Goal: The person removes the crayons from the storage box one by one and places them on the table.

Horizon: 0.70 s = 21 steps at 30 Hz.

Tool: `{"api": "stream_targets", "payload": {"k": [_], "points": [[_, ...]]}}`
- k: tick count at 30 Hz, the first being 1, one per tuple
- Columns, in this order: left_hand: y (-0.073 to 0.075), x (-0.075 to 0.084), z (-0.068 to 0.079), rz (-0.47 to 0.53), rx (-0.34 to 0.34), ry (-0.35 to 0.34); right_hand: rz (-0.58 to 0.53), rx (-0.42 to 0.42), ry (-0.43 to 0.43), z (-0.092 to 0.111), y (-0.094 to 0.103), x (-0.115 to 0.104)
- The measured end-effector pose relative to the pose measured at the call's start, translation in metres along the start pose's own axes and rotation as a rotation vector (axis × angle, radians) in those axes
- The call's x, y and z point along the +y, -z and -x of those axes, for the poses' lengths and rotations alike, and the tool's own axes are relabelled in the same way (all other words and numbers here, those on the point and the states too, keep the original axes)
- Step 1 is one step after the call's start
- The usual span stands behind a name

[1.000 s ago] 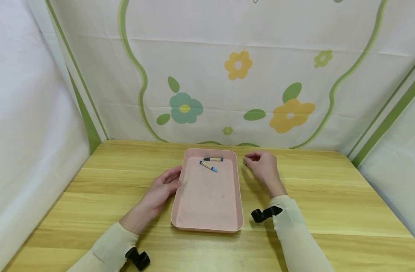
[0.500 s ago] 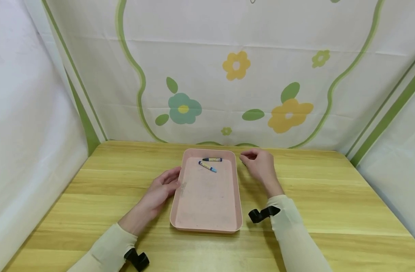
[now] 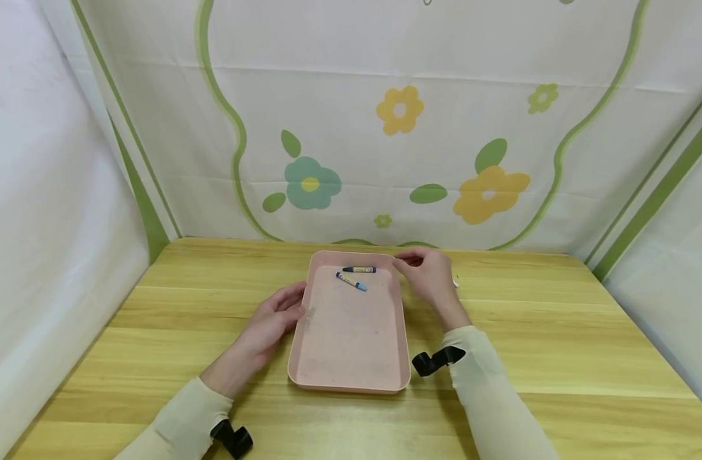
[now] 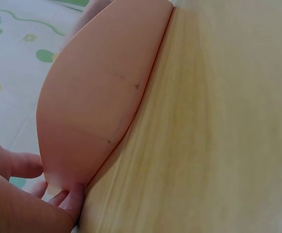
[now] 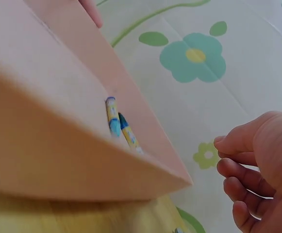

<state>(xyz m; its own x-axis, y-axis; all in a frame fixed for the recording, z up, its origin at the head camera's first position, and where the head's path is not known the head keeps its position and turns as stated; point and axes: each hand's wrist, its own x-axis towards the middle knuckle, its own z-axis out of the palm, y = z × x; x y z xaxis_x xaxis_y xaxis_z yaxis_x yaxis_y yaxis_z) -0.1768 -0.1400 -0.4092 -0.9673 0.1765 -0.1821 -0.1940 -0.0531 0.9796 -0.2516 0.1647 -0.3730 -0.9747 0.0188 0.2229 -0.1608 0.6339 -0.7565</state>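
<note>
A pink tray (image 3: 351,386) stands lengthwise on the wooden table. My left hand (image 3: 273,322) rests against its left side, fingertips and thumb at the wall and rim; in the left wrist view the fingers (image 4: 73,201) touch the wall's lower end. Inside the tray lie two short crayons, a dark-tipped one (image 3: 359,269) and a light blue one (image 3: 351,282). My right hand (image 3: 428,278) is at the tray's far right corner, its fingers loosely curled. The right wrist view shows the hand (image 5: 257,170) with thumb near the index finger and nothing visible between them.
A small white-ended object (image 3: 456,282) peeks out on the table right behind my right hand, mostly hidden. The wooden table (image 3: 558,345) stretches to both sides. A white cloth (image 3: 351,128) with printed flowers hangs along its far edge, and cloth walls enclose both sides.
My right hand has moved left to the tray's far right corner, uncovering the small white-ended object behind it. The left hand, the tray and the crayons have stayed put.
</note>
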Motion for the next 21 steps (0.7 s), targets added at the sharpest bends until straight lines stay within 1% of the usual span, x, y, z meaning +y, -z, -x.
{"api": "stream_targets", "payload": {"k": [6, 10, 21], "points": [[0.000, -0.001, -0.001, -0.002, 0.005, -0.002, 0.009, -0.025, 0.019, -0.005, -0.007, -0.012], [0.000, -0.001, -0.001, -0.003, 0.002, -0.002, -0.002, -0.052, 0.011, -0.008, -0.013, -0.020], [0.002, -0.002, -0.001, -0.002, 0.001, -0.002, -0.074, -0.118, -0.047, -0.013, -0.033, -0.043]]}}
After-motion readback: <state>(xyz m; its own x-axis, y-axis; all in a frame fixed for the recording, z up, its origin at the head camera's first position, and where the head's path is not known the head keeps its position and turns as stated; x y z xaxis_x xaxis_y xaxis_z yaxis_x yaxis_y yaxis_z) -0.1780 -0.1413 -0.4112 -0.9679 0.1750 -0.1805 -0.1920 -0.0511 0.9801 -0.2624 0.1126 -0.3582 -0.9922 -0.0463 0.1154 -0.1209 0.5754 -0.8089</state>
